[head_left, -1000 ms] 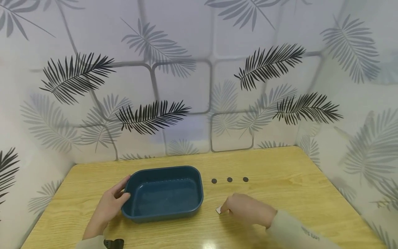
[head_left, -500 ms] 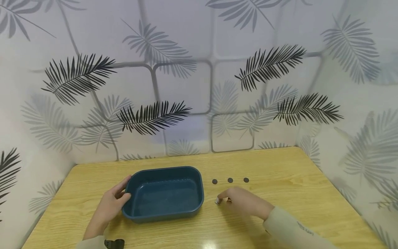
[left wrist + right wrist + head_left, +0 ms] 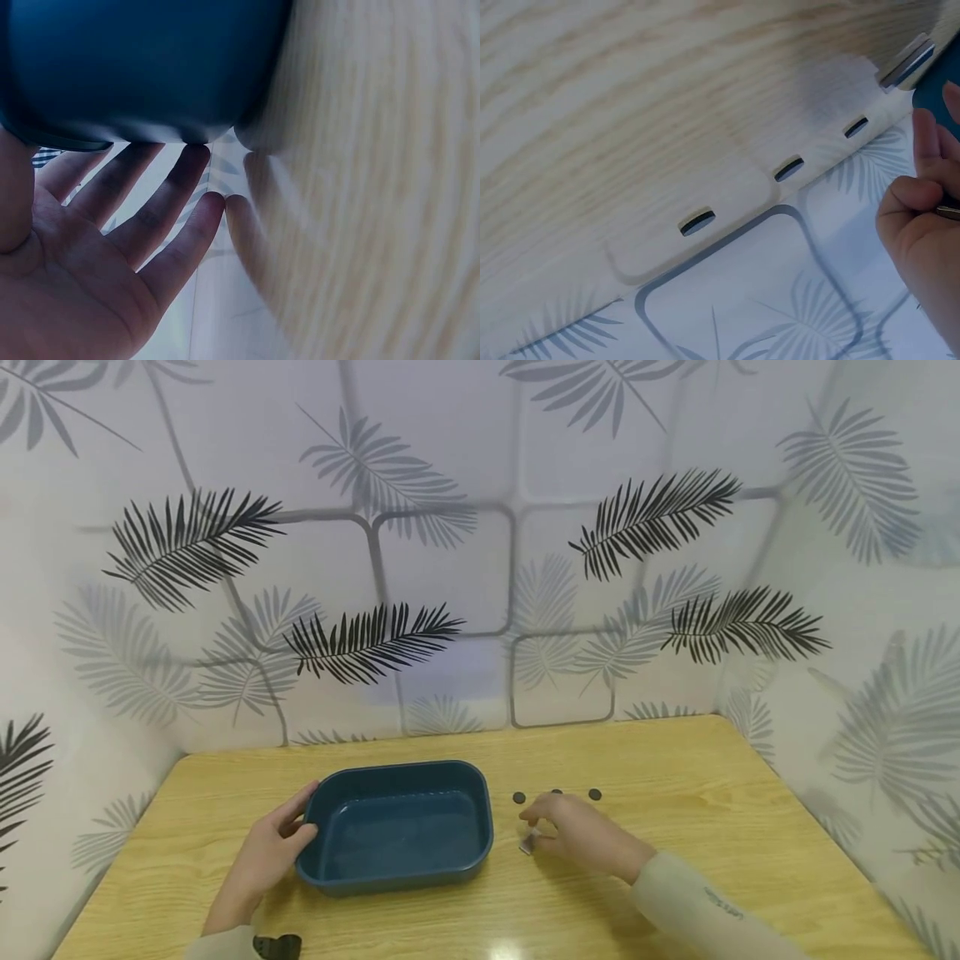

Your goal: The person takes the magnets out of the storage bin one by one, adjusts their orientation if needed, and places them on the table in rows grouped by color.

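In the head view, my left hand (image 3: 258, 860) touches the left end of a dark blue rectangular tray (image 3: 397, 886). Its fingers lie fairly straight against the outer wall in the left wrist view, with the thumb at the rim. Right of the tray, my right hand (image 3: 588, 837) hovers low, index finger and thumb apart. A small silvery flat piece (image 3: 907, 64) stands on the table just off those fingertips, apart from them in the right wrist view. The lower fingers curl round a small dark thing with a gold edge (image 3: 949, 213), mostly hidden; its kind cannot be told.
Three small dark discs lie in a row on the wooden table (image 3: 660, 760): a left disc (image 3: 519, 797), a middle disc (image 3: 557, 792) partly behind my right hand, and a right disc (image 3: 595, 794). A leaf-patterned wall covering (image 3: 450, 568) rises behind the table.
My right hand has moved a little away from me, set the silvery piece standing and let go of it. The left hand and tray have stayed put.
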Motion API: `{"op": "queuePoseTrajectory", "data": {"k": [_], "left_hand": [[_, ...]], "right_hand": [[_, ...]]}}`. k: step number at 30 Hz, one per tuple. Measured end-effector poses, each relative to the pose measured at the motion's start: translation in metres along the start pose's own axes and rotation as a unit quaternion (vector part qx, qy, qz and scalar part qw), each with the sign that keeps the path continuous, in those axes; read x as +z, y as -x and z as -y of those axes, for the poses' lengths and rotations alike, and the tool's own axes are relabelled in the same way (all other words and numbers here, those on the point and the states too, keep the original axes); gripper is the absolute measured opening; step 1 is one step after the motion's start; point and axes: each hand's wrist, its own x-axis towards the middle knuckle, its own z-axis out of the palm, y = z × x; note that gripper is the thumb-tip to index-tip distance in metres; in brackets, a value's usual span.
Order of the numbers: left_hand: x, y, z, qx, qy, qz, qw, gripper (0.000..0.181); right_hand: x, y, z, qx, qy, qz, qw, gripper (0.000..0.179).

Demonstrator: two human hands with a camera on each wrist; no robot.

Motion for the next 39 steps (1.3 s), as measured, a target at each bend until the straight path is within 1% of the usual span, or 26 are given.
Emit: {"op": "queuePoseTrajectory", "data": {"k": [2,5,6,9,12,14,18,21,26,29,33,35,39], "left_hand": [[0.001,0.000,0.000,0.000,-0.001,0.000,1.0000,0.062],[0.001,0.000,-0.001,0.004,0.001,0.001,1.0000,0.062],[0.002,0.000,-0.001,0.005,-0.001,0.000,1.0000,0.062],[0.002,0.000,-0.002,0.005,-0.001,0.000,1.0000,0.063],[0.002,0.000,-0.002,0.000,-0.004,-0.001,1.0000,0.062],[0.001,0.000,-0.002,-0.004,-0.003,0.001,1.0000,0.063],[0.001,0.000,-0.001,-0.010,-0.001,0.003,1.0000,0.064],[0.001,0.000,0.000,-0.009,-0.002,0.003,1.0000,0.064],[0.001,0.000,0.002,-0.010,-0.004,-0.001,0.9999,0.063],[0.001,0.000,0.002,-0.011,-0.004,0.000,0.9999,0.063],[0.002,0.000,0.002,-0.008,-0.008,-0.001,0.9999,0.063],[0.002,-0.001,0.002,-0.007,-0.008,-0.002,0.9999,0.063],[0.001,-0.001,0.001,-0.010,-0.007,-0.002,0.9999,0.063]], "right_hand": [[0.002,-0.001,-0.003,0.008,-0.021,-0.001,0.9998,0.020],[0.001,-0.001,-0.007,0.015,-0.052,0.003,0.9986,0.024],[0.000,-0.001,-0.008,0.010,-0.056,0.005,0.9984,0.025],[-0.004,0.000,-0.010,-0.006,-0.061,0.015,0.9980,0.032],[-0.008,0.002,-0.010,-0.017,-0.063,0.022,0.9976,0.034],[-0.010,0.003,-0.009,-0.010,-0.070,0.027,0.9971,0.038],[-0.013,0.004,-0.011,-0.007,-0.076,0.020,0.9969,0.044],[-0.014,0.005,-0.014,-0.013,-0.072,0.010,0.9973,0.040],[-0.014,0.005,-0.020,-0.013,-0.059,0.010,0.9981,0.028],[-0.014,0.005,-0.022,-0.027,-0.043,0.005,0.9987,0.025],[-0.013,0.008,-0.027,-0.041,-0.019,-0.023,0.9987,0.023],[-0.014,0.011,-0.029,-0.042,-0.008,-0.039,0.9983,0.023],[-0.018,0.017,-0.036,-0.038,0.021,-0.057,0.9974,0.024]]}}
